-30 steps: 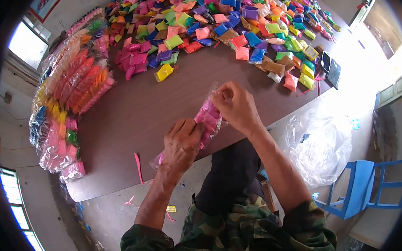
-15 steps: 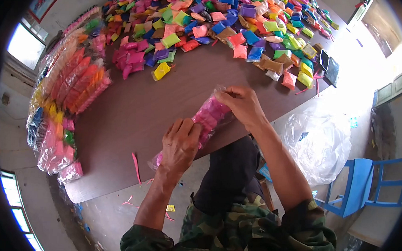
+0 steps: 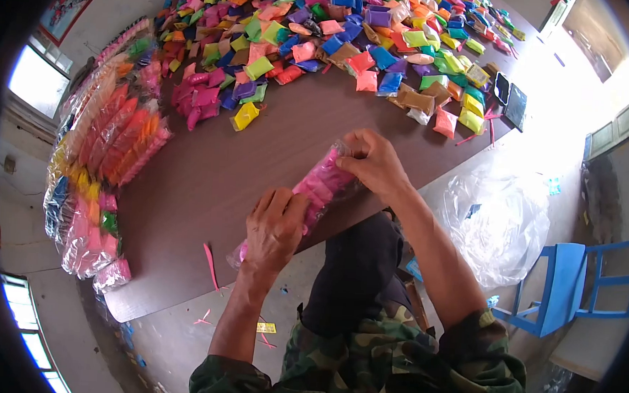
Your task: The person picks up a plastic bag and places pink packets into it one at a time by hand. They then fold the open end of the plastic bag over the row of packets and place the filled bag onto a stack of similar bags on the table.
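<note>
A long clear plastic bag of pink packets [image 3: 321,185] lies slanted at the near edge of the brown table [image 3: 209,170]. My left hand [image 3: 273,228] is closed round its lower part, and the bag's bottom end pokes out on the left below the hand. At the upper end, my right hand [image 3: 377,164] pinches the crumpled plastic between thumb and fingers. How the bag's mouth is folded there is partly hidden by the fingers.
A wide heap of small coloured packets [image 3: 315,51] covers the far side. Filled clear bags [image 3: 112,125] are stacked on the left. A pink strip [image 3: 210,266] lies near the front edge. Below right are a large clear plastic bag [image 3: 494,220] and a blue chair [image 3: 562,288].
Both hands and the bag have shifted very slightly left. The right fingers have changed their bend at the bag's upper end. The grip on the bag continues.
</note>
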The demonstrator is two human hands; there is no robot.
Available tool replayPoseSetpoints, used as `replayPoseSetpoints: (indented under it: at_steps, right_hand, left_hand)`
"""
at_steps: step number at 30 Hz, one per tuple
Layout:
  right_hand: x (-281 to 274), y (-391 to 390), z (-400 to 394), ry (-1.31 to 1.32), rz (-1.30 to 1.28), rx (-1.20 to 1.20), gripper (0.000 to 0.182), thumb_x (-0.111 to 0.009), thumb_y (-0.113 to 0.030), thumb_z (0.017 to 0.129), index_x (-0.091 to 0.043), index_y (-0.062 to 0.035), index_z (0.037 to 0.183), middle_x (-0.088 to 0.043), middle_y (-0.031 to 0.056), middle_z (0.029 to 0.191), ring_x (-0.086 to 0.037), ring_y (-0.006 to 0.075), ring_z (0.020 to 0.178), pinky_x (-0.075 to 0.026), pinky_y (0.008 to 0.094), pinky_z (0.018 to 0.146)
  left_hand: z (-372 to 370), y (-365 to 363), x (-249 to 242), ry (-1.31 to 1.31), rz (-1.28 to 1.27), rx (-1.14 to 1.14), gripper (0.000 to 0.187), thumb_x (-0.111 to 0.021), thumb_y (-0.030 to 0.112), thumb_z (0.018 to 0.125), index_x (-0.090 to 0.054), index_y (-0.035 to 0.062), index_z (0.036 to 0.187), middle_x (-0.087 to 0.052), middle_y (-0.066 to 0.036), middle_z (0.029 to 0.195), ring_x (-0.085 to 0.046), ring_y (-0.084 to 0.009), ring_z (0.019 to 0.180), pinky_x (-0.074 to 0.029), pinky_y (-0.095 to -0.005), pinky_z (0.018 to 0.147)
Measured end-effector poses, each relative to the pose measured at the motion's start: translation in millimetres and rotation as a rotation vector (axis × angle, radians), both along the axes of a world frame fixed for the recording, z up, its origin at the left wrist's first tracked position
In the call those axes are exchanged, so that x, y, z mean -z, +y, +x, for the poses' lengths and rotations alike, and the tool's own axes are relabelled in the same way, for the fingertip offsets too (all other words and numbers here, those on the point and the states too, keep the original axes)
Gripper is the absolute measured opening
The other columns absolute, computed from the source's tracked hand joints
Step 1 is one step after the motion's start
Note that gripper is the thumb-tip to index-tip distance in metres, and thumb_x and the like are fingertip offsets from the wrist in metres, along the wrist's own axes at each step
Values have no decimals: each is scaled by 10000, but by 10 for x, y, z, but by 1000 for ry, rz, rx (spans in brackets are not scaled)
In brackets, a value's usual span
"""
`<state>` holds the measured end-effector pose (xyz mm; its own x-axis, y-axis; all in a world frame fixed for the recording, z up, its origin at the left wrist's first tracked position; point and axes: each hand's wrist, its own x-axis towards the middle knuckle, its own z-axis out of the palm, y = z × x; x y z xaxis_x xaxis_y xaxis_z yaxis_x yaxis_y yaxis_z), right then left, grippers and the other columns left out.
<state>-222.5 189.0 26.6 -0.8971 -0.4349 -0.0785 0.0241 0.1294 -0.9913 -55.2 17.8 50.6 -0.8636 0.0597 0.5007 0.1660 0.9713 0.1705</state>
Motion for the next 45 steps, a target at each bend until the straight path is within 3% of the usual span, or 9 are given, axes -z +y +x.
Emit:
replayPoseSetpoints:
  at_steps: [4, 10, 13, 16, 22, 28, 31, 37, 45]
  right_hand:
    - [11, 36, -64, 49, -50, -102, 404, -761, -64, 875, -734, 9, 1271, -764, 103, 950, -697, 147, 843, -566, 323, 744]
    - [-76, 65, 25, 267, 237, -80, 272, -734, -172, 965, -794, -24, 1186, -794, 139, 939, -733, 173, 831, -569, 330, 787]
    - [-122, 10, 93, 286, 307, -53, 284, -737, -226, 956, -796, -50, 1171, -772, 188, 890, -740, 234, 779, -571, 365, 785]
    - [-197, -10, 174, 320, 352, -28, 266, -699, -264, 930, -809, -76, 1082, -749, 220, 965, -728, 426, 920, -570, 463, 849]
    - [-155, 50, 188, 289, 402, 1, 220, -710, -284, 928, -819, -103, 987, -750, 189, 855, -731, 410, 862, -570, 467, 799]
    - [-132, 71, 68, 222, 423, -94, 229, -744, -301, 908, -814, -90, 961, -741, 142, 772, -744, 312, 742, -573, 423, 730]
    - [-53, 102, 78, 280, 327, -62, 228, -753, -295, 909, -817, -86, 973, -736, 125, 759, -743, 263, 721, -568, 393, 729]
    - [12, 141, 145, 270, 291, 15, 223, -758, -284, 916, -805, -68, 948, -733, 125, 763, -734, 266, 709, -552, 395, 717]
    - [50, 159, 160, 264, 266, -20, 232, -756, -251, 907, -785, -25, 952, -688, 131, 738, -679, 183, 686, -519, 367, 685]
  left_hand:
    - [-6, -11, 5, 6, 9, 7, 113, -777, 44, 878, -696, 63, 955, -588, -80, 895, -640, -301, 830, -544, -436, 723]
    - [2, 6, -1, 20, 19, -8, 97, -772, 48, 881, -699, 65, 942, -595, -77, 885, -644, -299, 827, -545, -432, 716]
    - [14, -18, 11, 13, 8, -1, 79, -767, 44, 881, -702, 67, 920, -599, -77, 879, -645, -295, 823, -547, -430, 711]
    - [9, -13, -4, 34, 10, 4, 71, -765, 41, 877, -712, 71, 914, -603, -77, 879, -647, -292, 820, -551, -427, 708]
    - [22, -10, -9, 27, 26, 4, 74, -762, 45, 881, -734, 74, 943, -611, -74, 891, -649, -291, 833, -550, -424, 714]
    - [59, -24, -46, 10, 50, 32, 138, -772, 71, 884, -743, 70, 1018, -630, -78, 921, -654, -292, 868, -559, -430, 760]
    - [257, -18, -154, 15, 92, -17, 212, -794, 111, 879, -747, 63, 1079, -683, -81, 1019, -681, -297, 947, -567, -431, 827]
    - [1032, -84, -84, 28, -65, -200, 392, -846, 147, 852, -747, 32, 1213, -707, -97, 1299, -658, -319, 1218, -546, -435, 989]
    - [1374, -64, 122, 45, 2, -274, 480, -891, 103, 802, -734, -5, 1242, -681, -122, 1329, -648, -345, 1225, -549, -459, 1014]
